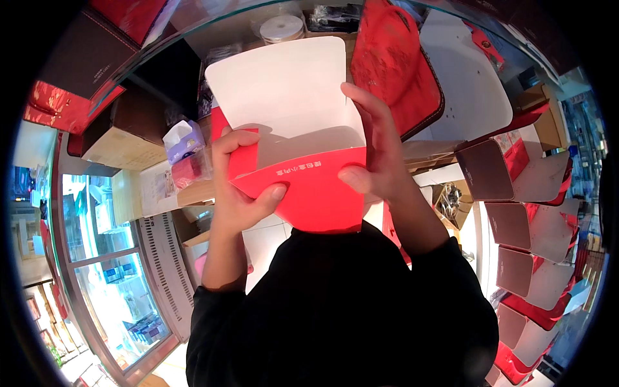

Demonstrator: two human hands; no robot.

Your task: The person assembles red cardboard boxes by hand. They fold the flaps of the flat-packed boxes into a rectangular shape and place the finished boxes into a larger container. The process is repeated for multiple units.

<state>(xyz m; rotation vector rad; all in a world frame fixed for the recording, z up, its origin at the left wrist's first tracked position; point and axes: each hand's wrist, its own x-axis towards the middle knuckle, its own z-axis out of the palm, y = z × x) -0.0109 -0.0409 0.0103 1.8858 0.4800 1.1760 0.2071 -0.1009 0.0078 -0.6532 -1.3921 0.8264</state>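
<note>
Free room inside the red box (322, 197), white flap (280, 84) (far side) in the way.

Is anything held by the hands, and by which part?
A red-and-white cardboard piece: the left hand grips its left side, the right hand its right side, both thumbs on its red panel.

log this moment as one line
left grip: holding box; right grip: holding box; box: open, red outside, white inside; tissues: left of box

Tan-edged table (197, 192), purple tissue pack (184, 140) at left, white roll (282, 28), red bag (387, 58)
</note>
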